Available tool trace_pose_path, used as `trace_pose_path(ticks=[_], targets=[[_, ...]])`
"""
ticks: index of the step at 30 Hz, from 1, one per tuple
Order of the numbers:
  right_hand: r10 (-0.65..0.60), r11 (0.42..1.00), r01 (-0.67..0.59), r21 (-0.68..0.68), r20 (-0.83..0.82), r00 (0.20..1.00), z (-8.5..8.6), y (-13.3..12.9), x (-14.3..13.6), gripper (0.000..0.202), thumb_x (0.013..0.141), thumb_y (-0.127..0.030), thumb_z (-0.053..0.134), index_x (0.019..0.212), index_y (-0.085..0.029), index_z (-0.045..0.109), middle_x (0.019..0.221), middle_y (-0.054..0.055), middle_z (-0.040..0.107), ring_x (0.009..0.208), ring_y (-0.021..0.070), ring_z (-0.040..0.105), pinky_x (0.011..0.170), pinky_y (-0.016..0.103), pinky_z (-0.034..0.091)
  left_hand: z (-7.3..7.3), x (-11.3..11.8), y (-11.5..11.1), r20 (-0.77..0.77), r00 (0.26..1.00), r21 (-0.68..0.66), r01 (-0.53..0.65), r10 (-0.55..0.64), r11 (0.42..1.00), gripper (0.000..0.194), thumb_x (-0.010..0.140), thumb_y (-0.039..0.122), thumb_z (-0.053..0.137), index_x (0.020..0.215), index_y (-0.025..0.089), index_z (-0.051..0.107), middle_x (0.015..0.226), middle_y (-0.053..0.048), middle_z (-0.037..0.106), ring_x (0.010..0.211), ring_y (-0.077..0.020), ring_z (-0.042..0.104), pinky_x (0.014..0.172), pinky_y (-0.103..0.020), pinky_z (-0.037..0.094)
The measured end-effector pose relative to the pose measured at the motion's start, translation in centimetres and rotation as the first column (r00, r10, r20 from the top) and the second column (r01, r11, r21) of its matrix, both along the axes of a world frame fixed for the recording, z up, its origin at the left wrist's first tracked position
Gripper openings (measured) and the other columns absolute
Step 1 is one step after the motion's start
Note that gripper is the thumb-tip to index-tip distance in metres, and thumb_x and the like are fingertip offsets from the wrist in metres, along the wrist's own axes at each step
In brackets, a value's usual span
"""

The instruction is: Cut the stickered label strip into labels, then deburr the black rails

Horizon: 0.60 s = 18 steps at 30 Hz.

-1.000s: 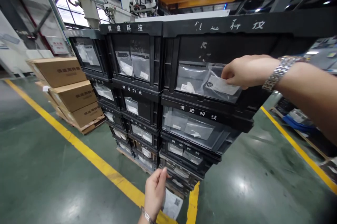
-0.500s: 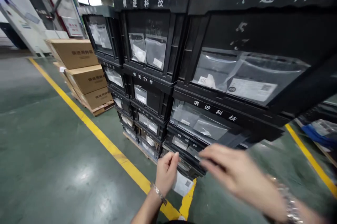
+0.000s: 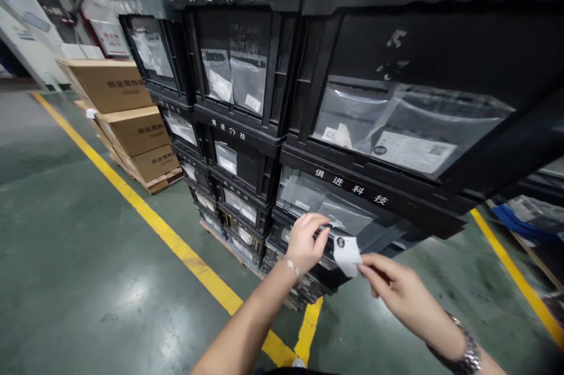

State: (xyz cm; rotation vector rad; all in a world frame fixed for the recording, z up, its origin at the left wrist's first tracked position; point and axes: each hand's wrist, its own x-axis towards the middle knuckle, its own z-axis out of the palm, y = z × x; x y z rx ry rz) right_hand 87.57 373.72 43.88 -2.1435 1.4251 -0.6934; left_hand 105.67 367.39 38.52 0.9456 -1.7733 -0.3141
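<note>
A small white paper label [image 3: 347, 253] with a dark round mark hangs in front of the lower crates, pinched at its right edge by my right hand [image 3: 392, 285]. My left hand [image 3: 306, 243] is just left of the label, its thumb and fingers curved apart with nothing between them. Behind both hands stand stacked black crates [image 3: 247, 22] with clear plastic pouches on their fronts. The second-row crate nearest the hands has a clear pouch [image 3: 346, 210]. Above it, a larger pouch [image 3: 423, 128] holds a printed sheet.
Cardboard boxes [image 3: 114, 84] are piled on a wooden pallet [image 3: 165, 181] at the left. A yellow line [image 3: 158, 222] runs along the green floor beside the crates. Another yellow line [image 3: 515, 263] and a blue item [image 3: 524, 225] are at the right.
The paper label has passed from my left hand to my right hand and is higher. My left hand has risen and opened. The view has shifted slightly, with the crates farther left.
</note>
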Motion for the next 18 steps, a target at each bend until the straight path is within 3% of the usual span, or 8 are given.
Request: trace_pose_path(ticks=[2, 5, 8, 10, 13, 15, 18], targets=[[-0.085, 0.991, 0.088, -0.102, 0.034, 0.996, 0.5, -0.6, -1.4, 0.022, 0.086, -0.039, 0.046, 0.088, -0.023, 0.061, 0.070, 0.002, 0.065, 0.056, 0.0158, 0.059, 0.056, 0.028, 0.049, 0.3, -1.5, -2.3, 0.082, 0.997, -0.026, 0.000, 0.002, 1.000, 0.024, 0.085, 0.017, 0.047, 0.107, 0.016, 0.056, 0.108, -0.009, 0.061, 0.101, -0.0186, 0.055, 0.089, -0.034, 0.046], [-0.163, 0.942, 0.184, -0.281, 0.095, 0.982, 1.2, -1.6, -2.3, 0.016, 0.084, -0.036, 0.051, 0.088, -0.024, 0.060, 0.071, 0.002, 0.066, 0.063, 0.0171, 0.063, 0.065, 0.029, 0.052, 0.4, -3.6, -4.1, 0.219, 0.975, -0.050, -0.023, 0.034, 0.998, 0.031, 0.081, 0.014, 0.049, 0.112, 0.016, 0.053, 0.105, -0.008, 0.060, 0.091, -0.0200, 0.057, 0.079, -0.035, 0.049], [-0.189, 0.886, 0.242, -0.395, 0.169, 0.967, 1.4, -3.0, -2.3, 0.014, 0.085, -0.032, 0.051, 0.092, -0.023, 0.059, 0.081, 0.004, 0.068, 0.069, 0.0171, 0.066, 0.072, 0.030, 0.053, 0.1, -4.7, -4.1, 0.305, 0.946, -0.065, -0.096, 0.112, 0.993, 0.018, 0.083, 0.012, 0.045, 0.095, 0.015, 0.058, 0.090, -0.008, 0.058, 0.081, -0.0208, 0.057, 0.072, -0.036, 0.050], [-0.188, 0.870, 0.241, -0.430, 0.162, 0.969, 1.3, -4.1, -2.1, 0.017, 0.087, -0.031, 0.049, 0.095, -0.021, 0.059, 0.084, 0.005, 0.069, 0.072, 0.0169, 0.067, 0.074, 0.030, 0.053, -0.4, -4.8, -3.7, 0.338, 0.930, -0.082, -0.122, 0.143, 0.989, 0.014, 0.084, 0.013, 0.043, 0.084, 0.015, 0.057, 0.093, -0.009, 0.058, 0.083, -0.0208, 0.056, 0.071, -0.035, 0.050], [-0.218, 0.880, 0.143, -0.453, -0.117, 0.969, 0.9, -5.7, -1.5, 0.026, 0.091, -0.026, 0.037, 0.102, -0.018, 0.059, 0.090, 0.007, 0.069, 0.077, 0.0161, 0.067, 0.077, 0.029, 0.053, -1.2, -4.6, -3.1, 0.375, 0.915, -0.111, -0.113, 0.147, 0.987, 0.016, 0.086, 0.014, 0.040, 0.088, 0.015, 0.056, 0.104, -0.010, 0.058, 0.078, -0.0183, 0.058, 0.068, -0.033, 0.051], [-0.237, 0.899, 0.076, -0.432, -0.332, 0.913, 0.6, -6.5, -1.0, 0.031, 0.090, -0.021, 0.033, 0.106, -0.019, 0.060, 0.102, 0.007, 0.069, 0.087, 0.0164, 0.066, 0.081, 0.029, 0.052, -1.5, -4.3, -2.6, 0.387, 0.911, -0.127, -0.103, 0.144, 0.987, 0.018, 0.087, 0.013, 0.037, 0.093, 0.015, 0.055, 0.100, -0.009, 0.060, 0.072, -0.0172, 0.058, 0.064, -0.032, 0.051], [-0.265, 0.922, 0.071, -0.381, -0.486, 0.833, 0.5, -7.3, -0.1, 0.033, 0.087, -0.015, 0.036, 0.107, -0.020, 0.061, 0.110, 0.008, 0.066, 0.092, 0.0201, 0.066, 0.077, 0.031, 0.052, -1.9, -3.6, -1.7, 0.377, 0.915, -0.154, -0.093, 0.145, 0.984, 0.020, 0.087, 0.013, 0.037, 0.096, 0.015, 0.055, 0.104, -0.010, 0.061, 0.078, -0.0184, 0.060, 0.068, -0.033, 0.052]])
